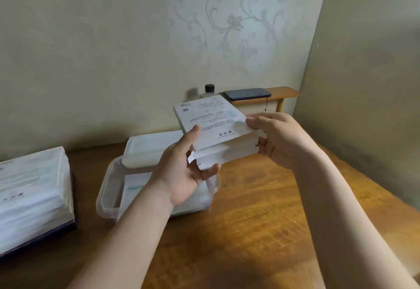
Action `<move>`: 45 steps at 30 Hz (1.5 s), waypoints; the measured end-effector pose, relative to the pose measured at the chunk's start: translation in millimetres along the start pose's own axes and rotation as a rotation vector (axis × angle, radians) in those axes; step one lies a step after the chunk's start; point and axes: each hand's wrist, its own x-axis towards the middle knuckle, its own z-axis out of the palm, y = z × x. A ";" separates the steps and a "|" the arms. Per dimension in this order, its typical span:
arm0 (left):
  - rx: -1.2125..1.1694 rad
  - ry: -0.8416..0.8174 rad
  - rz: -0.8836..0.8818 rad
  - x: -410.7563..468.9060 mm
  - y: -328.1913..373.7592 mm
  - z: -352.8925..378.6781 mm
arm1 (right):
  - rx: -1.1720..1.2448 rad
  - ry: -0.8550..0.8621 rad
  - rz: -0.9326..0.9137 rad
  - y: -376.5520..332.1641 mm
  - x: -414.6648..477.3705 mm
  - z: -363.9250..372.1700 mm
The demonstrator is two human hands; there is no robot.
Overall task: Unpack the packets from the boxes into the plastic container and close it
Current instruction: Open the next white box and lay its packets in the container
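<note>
Head view: we hold a white printed cardboard box in the air with both hands, over the far right part of a clear plastic container.

Left hand clamps the box's near left corner, thumb on the printed top face and fingers curled underneath.

Right hand grips the right end, thumb and fingertips pinching the edge of the top panel and the other fingers wrapped behind the box.

Top panel sits slightly raised off the box body at the near end, and a small paper tab sticks out by the left fingers. We can't tell what's inside the box.

Container sits open on the brown wooden table, with white packets lying in it. Its translucent white lid rests tilted on the container's far rim.

Stack of white packs in clear wrap sits at the left edge of the table, apart from the container.

By the patterned wall, a black-capped clear bottle is partly hidden behind the box. A dark phone lies on a small wooden shelf.
</note>
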 end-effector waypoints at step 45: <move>1.091 0.140 -0.031 101.3 -153.1 78.9 | -0.753 0.546 0.279 105.5 13.3 -163.0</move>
